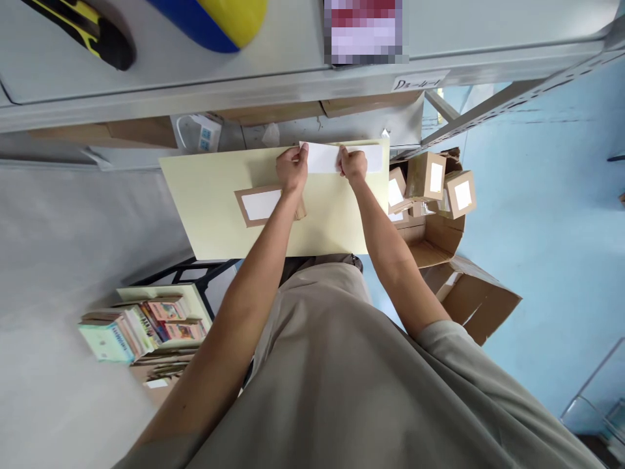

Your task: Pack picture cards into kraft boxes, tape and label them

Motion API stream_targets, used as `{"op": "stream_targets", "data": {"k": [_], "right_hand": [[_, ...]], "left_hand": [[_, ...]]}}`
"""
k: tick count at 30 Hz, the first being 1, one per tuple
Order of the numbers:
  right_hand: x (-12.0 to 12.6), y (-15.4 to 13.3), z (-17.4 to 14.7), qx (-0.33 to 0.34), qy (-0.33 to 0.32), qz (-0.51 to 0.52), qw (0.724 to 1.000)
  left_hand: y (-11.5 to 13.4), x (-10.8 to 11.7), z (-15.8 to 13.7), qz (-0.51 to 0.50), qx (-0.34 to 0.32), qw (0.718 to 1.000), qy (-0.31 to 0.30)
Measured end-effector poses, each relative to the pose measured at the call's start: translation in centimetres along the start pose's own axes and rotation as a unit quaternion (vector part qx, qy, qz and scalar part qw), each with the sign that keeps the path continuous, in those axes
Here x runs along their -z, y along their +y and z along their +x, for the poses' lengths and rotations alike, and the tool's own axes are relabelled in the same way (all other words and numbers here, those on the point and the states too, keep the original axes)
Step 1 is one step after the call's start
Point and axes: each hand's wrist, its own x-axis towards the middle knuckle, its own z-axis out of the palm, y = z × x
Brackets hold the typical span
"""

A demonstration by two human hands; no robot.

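Note:
Near the far edge of a pale yellow board (215, 189), a strip of white paper labels (322, 158) runs between my hands and on to the right. My left hand (291, 170) pinches the strip's left end between thumb and fingers. Closed on the strip further along is my right hand (353, 164), with more white paper beyond it. A small cardboard box (239, 202) with a white label on top lies on the board, partly hidden under my left wrist.
Above the board runs a grey metal shelf (273, 91) carrying a black-and-yellow utility knife (110, 42) and a blue-and-yellow object (219, 26). Labelled cartons (427, 176) fill an open box on the right. Books (141, 326) are stacked at lower left. Another cardboard box (483, 296) stands at right.

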Motion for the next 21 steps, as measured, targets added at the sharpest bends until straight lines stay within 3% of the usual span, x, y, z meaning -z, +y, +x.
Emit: {"op": "stream_targets", "data": {"k": [7,11,15,21], "right_hand": [[0.1,-0.1,0.0,-0.018,0.001,-0.038,0.999],[0.2,-0.4,0.0,-0.016,0.002,-0.050,0.999],[0.2,-0.4,-0.1,-0.015,0.010,-0.058,0.998],[0.0,0.0,0.2,-0.018,0.024,-0.064,0.997]], "left_hand": [[-0.2,0.9,0.6,0.068,-0.042,0.997,0.012],[-0.6,0.8,0.6,0.053,-0.052,0.997,0.010],[0.8,1.2,-0.4,0.005,-0.059,0.998,-0.006],[3.4,5.0,-2.1,-0.058,-0.073,0.994,0.052]]}}
